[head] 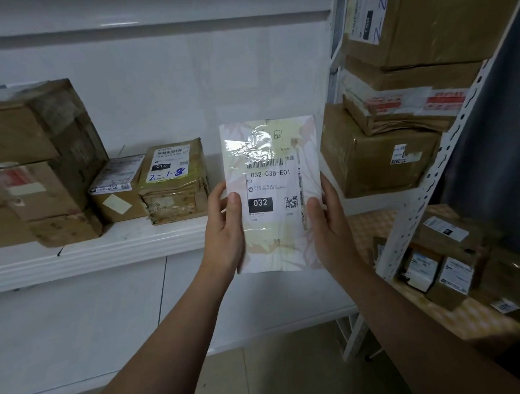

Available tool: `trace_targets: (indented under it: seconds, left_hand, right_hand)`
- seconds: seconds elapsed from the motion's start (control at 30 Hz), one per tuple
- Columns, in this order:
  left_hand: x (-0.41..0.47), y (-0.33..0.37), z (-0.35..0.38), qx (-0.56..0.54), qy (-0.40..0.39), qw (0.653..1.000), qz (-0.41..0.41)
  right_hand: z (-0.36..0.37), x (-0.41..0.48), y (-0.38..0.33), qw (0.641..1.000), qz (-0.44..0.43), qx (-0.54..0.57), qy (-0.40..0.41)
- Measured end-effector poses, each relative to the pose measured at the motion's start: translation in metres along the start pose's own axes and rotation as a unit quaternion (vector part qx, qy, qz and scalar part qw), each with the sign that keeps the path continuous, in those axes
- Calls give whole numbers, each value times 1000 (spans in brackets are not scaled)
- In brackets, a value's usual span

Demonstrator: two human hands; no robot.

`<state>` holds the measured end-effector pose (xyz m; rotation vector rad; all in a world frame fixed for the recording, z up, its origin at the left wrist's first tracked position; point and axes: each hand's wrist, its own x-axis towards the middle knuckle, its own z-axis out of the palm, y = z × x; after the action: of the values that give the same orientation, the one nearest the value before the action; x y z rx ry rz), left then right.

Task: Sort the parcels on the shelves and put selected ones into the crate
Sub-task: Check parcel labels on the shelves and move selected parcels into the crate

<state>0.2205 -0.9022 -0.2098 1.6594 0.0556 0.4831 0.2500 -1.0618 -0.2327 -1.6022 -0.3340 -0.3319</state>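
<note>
The flat parcel, in pale floral wrap, was upright with its label facing the viewer, marked 032-038-E01 and 032. The left hand and right hand gripped its side edges. Left of it, a taped brown carton marked 2-1-8 sat on the white shelf. Right of it stood stacked brown cartons.

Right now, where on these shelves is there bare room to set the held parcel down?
Bare room: the right end of the white shelf, between the box marked 2-1-8 and the metal rack, behind the held parcel. Crowded: its left end and both rack tiers, packed with boxes.
</note>
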Motion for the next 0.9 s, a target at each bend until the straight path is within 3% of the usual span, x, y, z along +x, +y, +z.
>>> trace_targets:
  seconds: [0.4,0.5,0.67,0.9]
  left_hand:
    - [-14,4,-13,-24,-22,999,6]
    - [-19,6,-25,-26,-67,997,6]
    - [-39,1,-47,-12,-204,979,-20]
    - [-88,-21,-68,-3,-257,965,-53]
  right_hand:
    - [4,-22,-7,1000,-6,28,8]
    - [8,-34,-15,999,3,42,25]
    - [13,-69,-21,996,31,50,71]
    - [24,-151,-24,987,86,19,134]
